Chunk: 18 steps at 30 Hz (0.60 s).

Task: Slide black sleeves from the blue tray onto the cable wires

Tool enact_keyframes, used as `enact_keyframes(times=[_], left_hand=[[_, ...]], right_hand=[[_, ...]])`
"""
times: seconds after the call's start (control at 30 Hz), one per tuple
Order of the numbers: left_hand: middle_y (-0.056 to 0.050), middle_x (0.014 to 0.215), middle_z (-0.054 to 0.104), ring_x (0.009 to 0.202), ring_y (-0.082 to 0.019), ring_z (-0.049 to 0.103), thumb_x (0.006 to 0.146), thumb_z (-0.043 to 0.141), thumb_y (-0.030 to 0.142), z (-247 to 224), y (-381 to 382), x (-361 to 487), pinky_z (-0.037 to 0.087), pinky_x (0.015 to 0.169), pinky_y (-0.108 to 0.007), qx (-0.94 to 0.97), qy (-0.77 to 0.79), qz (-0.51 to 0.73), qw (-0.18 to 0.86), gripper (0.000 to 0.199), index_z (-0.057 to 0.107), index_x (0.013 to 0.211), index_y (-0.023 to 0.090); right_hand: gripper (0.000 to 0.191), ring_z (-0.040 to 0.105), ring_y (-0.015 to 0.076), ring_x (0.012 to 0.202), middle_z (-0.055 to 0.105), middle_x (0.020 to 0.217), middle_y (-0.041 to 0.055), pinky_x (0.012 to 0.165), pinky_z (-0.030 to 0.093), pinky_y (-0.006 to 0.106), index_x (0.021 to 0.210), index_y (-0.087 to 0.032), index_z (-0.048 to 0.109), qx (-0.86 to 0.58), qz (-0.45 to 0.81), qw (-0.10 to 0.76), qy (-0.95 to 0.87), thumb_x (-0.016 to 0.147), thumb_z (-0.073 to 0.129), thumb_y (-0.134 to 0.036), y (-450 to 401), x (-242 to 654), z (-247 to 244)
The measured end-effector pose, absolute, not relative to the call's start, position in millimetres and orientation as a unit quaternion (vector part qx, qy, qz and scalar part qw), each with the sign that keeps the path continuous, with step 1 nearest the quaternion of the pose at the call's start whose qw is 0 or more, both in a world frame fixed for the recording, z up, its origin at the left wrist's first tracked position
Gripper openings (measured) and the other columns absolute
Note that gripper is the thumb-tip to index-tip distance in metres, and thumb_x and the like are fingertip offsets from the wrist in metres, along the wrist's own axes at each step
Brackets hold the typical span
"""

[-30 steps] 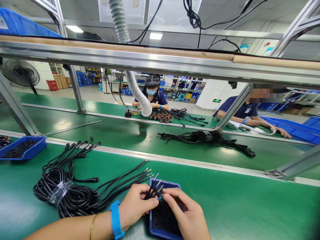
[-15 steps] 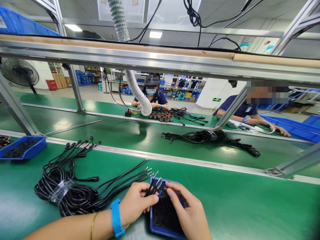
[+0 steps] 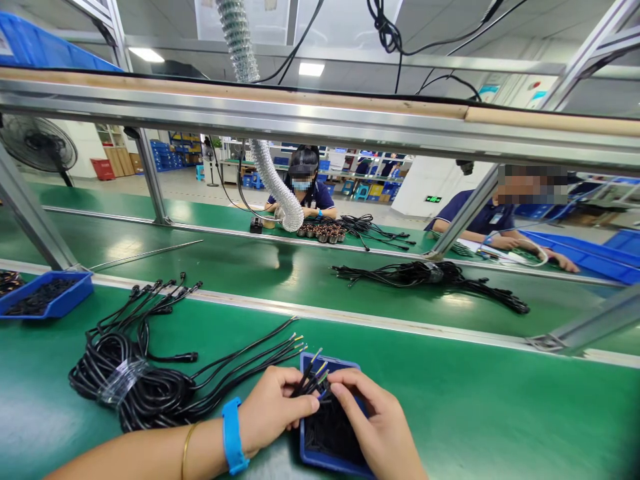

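My left hand [image 3: 277, 407], with a blue band at the wrist, pinches several black cable ends whose stripped tips show coloured wires [image 3: 316, 373]. These cables run back left to a coiled black bundle [image 3: 135, 380] tied with clear wrap. Close beside the tips, over a blue bin [image 3: 313, 457] of small black pieces [image 3: 333, 427], is my right hand [image 3: 375, 413]. Its thumb and forefinger come together at the wire ends; whatever lies between them is too small to make out.
Another blue bin [image 3: 83, 288] of black pieces stands at the far left. A second black cable bundle [image 3: 430, 272] lies beyond the metal rail [image 3: 250, 307]. Two people sit across the bench, near copper-coloured parts [image 3: 323, 232] and a flexible duct [image 3: 275, 180].
The wire tips in my left hand have shifted slightly right. My right thumb and forefinger are closer together at the tips. The far cable bundle has slid slightly right.
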<state>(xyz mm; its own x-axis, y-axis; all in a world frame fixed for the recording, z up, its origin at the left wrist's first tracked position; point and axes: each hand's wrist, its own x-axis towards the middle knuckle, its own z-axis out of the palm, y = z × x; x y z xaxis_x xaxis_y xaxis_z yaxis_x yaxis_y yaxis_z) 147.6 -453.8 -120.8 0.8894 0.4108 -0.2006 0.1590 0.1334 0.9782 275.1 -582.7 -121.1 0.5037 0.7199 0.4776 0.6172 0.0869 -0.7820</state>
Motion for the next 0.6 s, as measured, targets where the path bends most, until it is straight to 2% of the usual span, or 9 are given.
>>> enact_keyframes(times=[0.17, 0.33, 0.37, 0.43, 0.5, 0.6], left_hand=[[0.006, 0.055, 0.046, 0.048, -0.009, 0.041, 0.068, 0.067, 0.035, -121, -453, 148, 0.031, 0.047, -0.022, 0.651, 0.224, 0.086, 0.72, 0.023, 0.058, 0.073, 0.014], [0.005, 0.058, 0.05, 0.049, -0.008, 0.042, 0.069, 0.069, 0.034, -124, -452, 149, 0.032, 0.048, -0.022, 0.644, 0.231, 0.088, 0.724, 0.025, 0.059, 0.08, 0.013], [0.004, 0.061, 0.052, 0.051, -0.008, 0.043, 0.068, 0.069, 0.033, -124, -452, 149, 0.033, 0.049, -0.022, 0.64, 0.232, 0.088, 0.727, 0.026, 0.06, 0.081, 0.013], [0.0, 0.071, 0.059, 0.06, -0.011, 0.051, 0.067, 0.069, 0.028, -124, -452, 148, 0.04, 0.056, -0.023, 0.637, 0.22, 0.1, 0.731, 0.024, 0.06, 0.083, 0.012], [-0.003, 0.081, 0.064, 0.076, -0.015, 0.059, 0.067, 0.066, 0.02, -123, -452, 148, 0.047, 0.071, -0.027, 0.644, 0.19, 0.12, 0.731, 0.019, 0.061, 0.084, 0.012], [-0.005, 0.088, 0.066, 0.092, -0.019, 0.062, 0.067, 0.06, 0.012, -122, -452, 146, 0.046, 0.089, -0.031, 0.655, 0.166, 0.145, 0.723, 0.018, 0.061, 0.085, 0.012]], right_hand=[[0.016, 0.07, 0.0126, 0.083, 0.074, 0.09, 0.0, 0.078, 0.053, 0.018, 0.094, -0.026, 0.074, -0.657, 0.081, 0.51, -0.548, 0.095, 0.058, -0.028, -585, 280, -122], [0.022, 0.065, 0.0188, 0.108, 0.069, 0.117, 0.0054, 0.095, 0.05, 0.029, 0.105, -0.029, 0.075, -0.688, 0.075, 0.475, -0.543, 0.095, 0.057, -0.034, -588, 290, -122], [0.021, 0.065, 0.0195, 0.106, 0.069, 0.116, 0.006, 0.092, 0.051, 0.029, 0.105, -0.028, 0.075, -0.693, 0.075, 0.474, -0.538, 0.093, 0.059, -0.035, -588, 290, -122], [0.017, 0.068, 0.018, 0.09, 0.072, 0.1, 0.0053, 0.079, 0.054, 0.026, 0.098, -0.024, 0.074, -0.696, 0.093, 0.475, -0.53, 0.089, 0.063, -0.034, -587, 289, -120], [0.013, 0.065, 0.0151, 0.071, 0.071, 0.081, 0.0022, 0.066, 0.052, 0.022, 0.088, -0.021, 0.071, -0.699, 0.121, 0.473, -0.523, 0.087, 0.062, -0.03, -586, 285, -118], [0.013, 0.062, 0.0135, 0.063, 0.067, 0.071, -0.0001, 0.062, 0.05, 0.021, 0.078, -0.02, 0.067, -0.702, 0.139, 0.463, -0.523, 0.086, 0.059, -0.025, -584, 279, -118]])
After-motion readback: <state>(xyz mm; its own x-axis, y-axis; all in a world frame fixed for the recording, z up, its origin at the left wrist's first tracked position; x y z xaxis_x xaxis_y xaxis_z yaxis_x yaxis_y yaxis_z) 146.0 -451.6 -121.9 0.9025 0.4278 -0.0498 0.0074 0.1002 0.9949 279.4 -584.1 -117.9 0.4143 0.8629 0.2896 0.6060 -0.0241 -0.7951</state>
